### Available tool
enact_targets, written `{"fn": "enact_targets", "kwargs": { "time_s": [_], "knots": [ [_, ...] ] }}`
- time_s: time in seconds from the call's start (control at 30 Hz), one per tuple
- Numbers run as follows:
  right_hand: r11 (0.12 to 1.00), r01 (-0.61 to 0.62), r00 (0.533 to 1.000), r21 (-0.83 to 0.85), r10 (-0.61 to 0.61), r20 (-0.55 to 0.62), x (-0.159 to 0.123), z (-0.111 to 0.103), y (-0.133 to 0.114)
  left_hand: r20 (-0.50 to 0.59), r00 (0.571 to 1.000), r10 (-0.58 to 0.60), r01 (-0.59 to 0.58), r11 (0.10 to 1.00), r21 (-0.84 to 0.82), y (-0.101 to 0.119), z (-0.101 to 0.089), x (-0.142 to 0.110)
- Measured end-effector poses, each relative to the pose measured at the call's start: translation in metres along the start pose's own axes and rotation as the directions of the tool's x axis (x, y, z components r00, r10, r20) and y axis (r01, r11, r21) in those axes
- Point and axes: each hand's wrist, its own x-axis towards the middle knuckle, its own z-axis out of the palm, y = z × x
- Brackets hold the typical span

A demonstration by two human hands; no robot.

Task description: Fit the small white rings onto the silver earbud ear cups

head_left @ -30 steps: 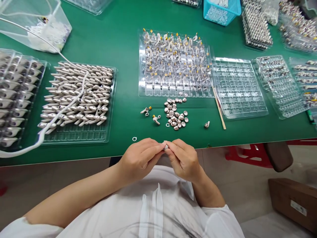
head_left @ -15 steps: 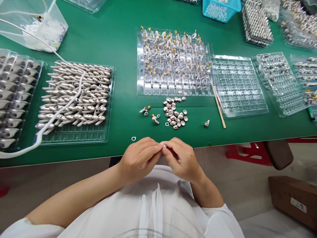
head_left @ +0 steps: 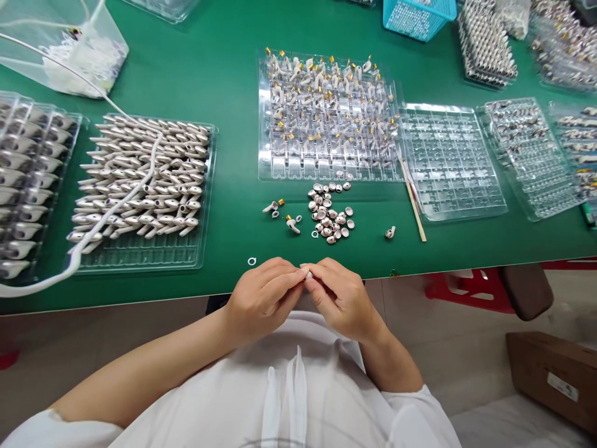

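Fingertips of my left hand (head_left: pixel 267 297) and my right hand (head_left: pixel 339 297) meet at the table's front edge, both closed around one small whitish earphone part (head_left: pixel 308 275). Most of that part is hidden by the fingers. Just beyond my hands lies a loose pile of small oval earphone caps (head_left: pixel 329 214). To their left are two earphone pieces with gold-coloured flex ends, one white (head_left: pixel 270 206) and one below it (head_left: pixel 293 225). A thin white ring (head_left: pixel 252 261) rests near my left hand, and a single earphone piece (head_left: pixel 390 232) lies off to the right.
A clear tray of earphone parts with gold tips (head_left: pixel 326 118) stands behind the pile. Right of it are a wooden stick (head_left: pixel 415 208) and a clear tray (head_left: pixel 454 165). A tray of stacked earphone shells (head_left: pixel 140 180) sits left, crossed by a white cable (head_left: pixel 116 218).
Both hands keep their pinch on the small part with barely any movement. The view has shifted very slightly; the things on the table stay where they were.
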Motion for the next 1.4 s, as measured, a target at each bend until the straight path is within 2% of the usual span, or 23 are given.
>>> {"fn": "enact_targets", "kwargs": {
  "time_s": [0.27, 0.43, 0.6, 0.97, 1.4],
  "knots": [
    [0.983, 0.103, 0.983, -0.15, -0.123, -0.135, -0.003, 0.007, 0.002, 0.034, 0.999, 0.003, -0.003, 1.0, -0.008, 0.0, 0.001, -0.002],
    [0.953, 0.13, 0.968, -0.275, -0.182, -0.171, -0.004, 0.014, 0.005, 0.083, 0.997, -0.007, 0.003, 0.999, 0.051, -0.002, 0.001, -0.005],
    [0.915, 0.143, 0.966, -0.379, -0.212, -0.148, -0.005, 0.018, 0.003, 0.12, 0.99, 0.073, -0.089, 0.986, 0.14, -0.002, 0.0, -0.004],
    [0.872, 0.119, 0.974, -0.474, -0.195, -0.114, -0.003, 0.02, -0.002, 0.214, 0.967, 0.136, -0.192, 0.945, 0.264, 0.0, 0.004, 0.003],
    [0.856, 0.146, 0.98, -0.496, -0.195, -0.048, -0.004, 0.021, 0.01, 0.308, 0.943, 0.129, -0.212, 0.943, 0.256, -0.005, 0.006, 0.006]
  ]
}}
